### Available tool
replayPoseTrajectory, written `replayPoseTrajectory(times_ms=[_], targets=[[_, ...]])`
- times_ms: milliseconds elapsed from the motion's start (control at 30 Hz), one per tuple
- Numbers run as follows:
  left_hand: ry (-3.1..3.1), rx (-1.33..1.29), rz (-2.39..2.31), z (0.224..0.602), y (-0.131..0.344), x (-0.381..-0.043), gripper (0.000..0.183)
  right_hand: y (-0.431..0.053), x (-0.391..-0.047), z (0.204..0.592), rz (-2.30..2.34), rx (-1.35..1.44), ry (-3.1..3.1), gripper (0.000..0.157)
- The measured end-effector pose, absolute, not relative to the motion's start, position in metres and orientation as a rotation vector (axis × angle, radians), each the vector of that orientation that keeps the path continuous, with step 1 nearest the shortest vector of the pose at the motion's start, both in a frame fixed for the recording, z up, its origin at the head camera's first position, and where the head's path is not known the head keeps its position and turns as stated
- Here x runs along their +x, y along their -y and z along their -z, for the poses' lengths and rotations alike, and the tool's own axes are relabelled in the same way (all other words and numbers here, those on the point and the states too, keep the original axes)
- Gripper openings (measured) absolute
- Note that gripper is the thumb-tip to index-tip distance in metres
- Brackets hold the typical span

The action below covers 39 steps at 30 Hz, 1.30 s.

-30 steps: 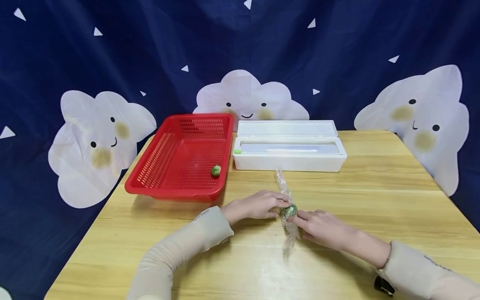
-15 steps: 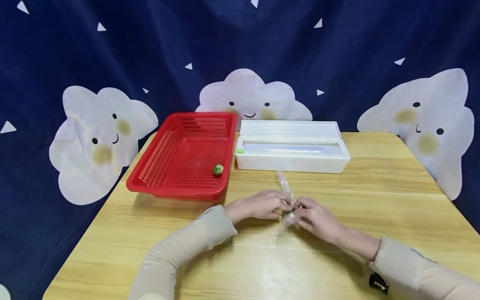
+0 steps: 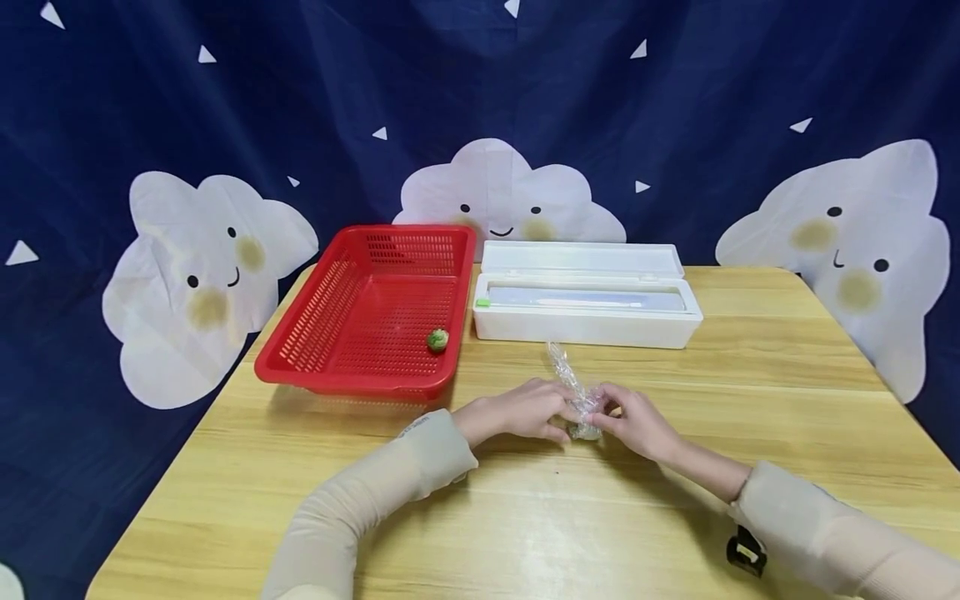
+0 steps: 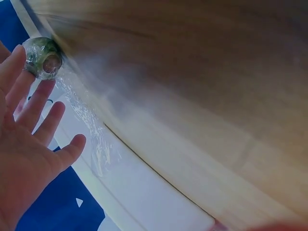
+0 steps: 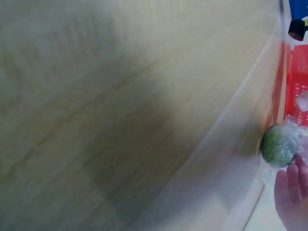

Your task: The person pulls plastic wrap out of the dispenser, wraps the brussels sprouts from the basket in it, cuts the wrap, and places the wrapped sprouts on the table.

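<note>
A Brussels sprout [image 4: 44, 60], wrapped in clear cling film [image 3: 564, 369], lies between my two hands over the middle of the table. My left hand [image 3: 531, 408] holds it from the left with thumb and fingertips, the other fingers spread. From the right, my right hand [image 3: 637, 423] pinches the film bunched over the sprout between thumb and forefinger. One twisted tail of film stretches away toward the white box. The sprout's cut stem end shows through the film in the left wrist view; in the head view crumpled film mostly covers it.
At back left stands a red perforated basket [image 3: 273, 354], with another Brussels sprout [image 3: 437, 340] in its near right corner. A long white box [image 3: 592, 327] with its lid raised and a green tab at its left end stands behind my hands.
My right hand has folded the near tail of film up over the sprout, away from me, and now pinches it on top. My left hand has stayed nearly in place.
</note>
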State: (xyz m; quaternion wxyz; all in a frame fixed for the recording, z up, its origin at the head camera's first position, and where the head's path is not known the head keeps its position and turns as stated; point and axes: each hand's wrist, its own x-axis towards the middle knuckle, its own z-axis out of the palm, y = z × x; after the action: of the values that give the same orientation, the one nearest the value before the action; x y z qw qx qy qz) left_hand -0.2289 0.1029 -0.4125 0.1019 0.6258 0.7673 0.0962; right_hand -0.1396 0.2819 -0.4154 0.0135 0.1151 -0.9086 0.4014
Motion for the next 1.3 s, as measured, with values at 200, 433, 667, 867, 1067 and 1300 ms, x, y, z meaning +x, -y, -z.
replayPoseTrajectory(times_ms=[200,433,667,867,1067,1300], targets=[[-2.256,1.82,-0.225,0.413,-0.103,-0.228,0.051,-0.283,-0.143,0.418,-1.279,0.281,2.856,0.018],[-2.329,1.776,-0.215,0.404,-0.096,-0.229,0.037,-0.283,-0.146,0.421,-1.327,0.258,2.873,0.022],[-2.501,1.872,-0.356,0.395,-0.097,-0.227,0.026,-0.287,-0.148,0.421,-1.436,0.172,2.835,0.057],[-2.351,1.791,-0.22,0.396,-0.101,-0.22,0.052,-0.286,-0.148,0.423,-1.37,0.235,2.828,0.069],[-2.25,1.659,-0.184,0.403,-0.105,-0.223,0.058,-0.281,-0.145,0.425,-1.165,0.251,2.813,0.074],[-2.16,1.593,-0.18,0.407,-0.11,-0.229,0.06,-0.28,-0.142,0.426,-1.089,0.246,2.79,0.067]])
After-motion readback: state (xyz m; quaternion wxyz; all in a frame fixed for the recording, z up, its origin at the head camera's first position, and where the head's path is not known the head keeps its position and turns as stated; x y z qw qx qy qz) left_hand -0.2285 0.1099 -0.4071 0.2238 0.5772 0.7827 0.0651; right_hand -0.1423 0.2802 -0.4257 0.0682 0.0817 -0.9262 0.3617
